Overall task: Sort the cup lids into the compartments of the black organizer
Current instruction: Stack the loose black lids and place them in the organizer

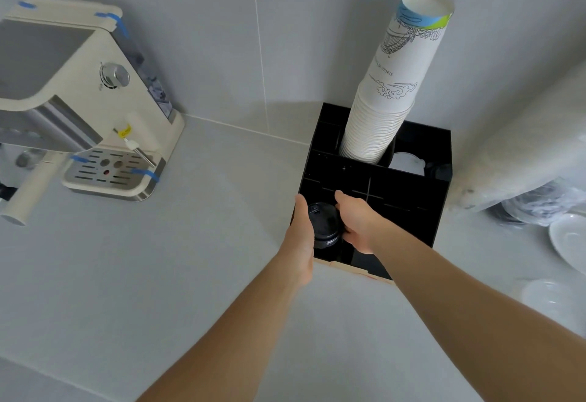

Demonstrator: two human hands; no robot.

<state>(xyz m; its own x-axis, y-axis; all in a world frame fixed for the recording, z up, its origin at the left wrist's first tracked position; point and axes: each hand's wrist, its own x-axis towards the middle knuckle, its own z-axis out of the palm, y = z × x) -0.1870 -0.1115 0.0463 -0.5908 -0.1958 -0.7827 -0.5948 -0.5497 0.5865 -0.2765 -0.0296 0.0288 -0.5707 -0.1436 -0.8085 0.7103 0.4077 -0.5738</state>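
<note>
A black organizer (409, 192) with several compartments stands on the grey counter against the wall. A stack of black cup lids (325, 225) is held over its front-left compartment. My left hand (301, 237) presses on the stack's left side and my right hand (356, 222) grips its right side. White lids (407, 162) lie in a back-right compartment. A tall stack of white paper cups (390, 94) rises from a back compartment.
A cream espresso machine (79, 100) stands at the left. At the right lie a plastic-wrapped sleeve (520, 148), a bag of dark lids (536, 205), white saucers (570, 240) and clear lids (551, 297).
</note>
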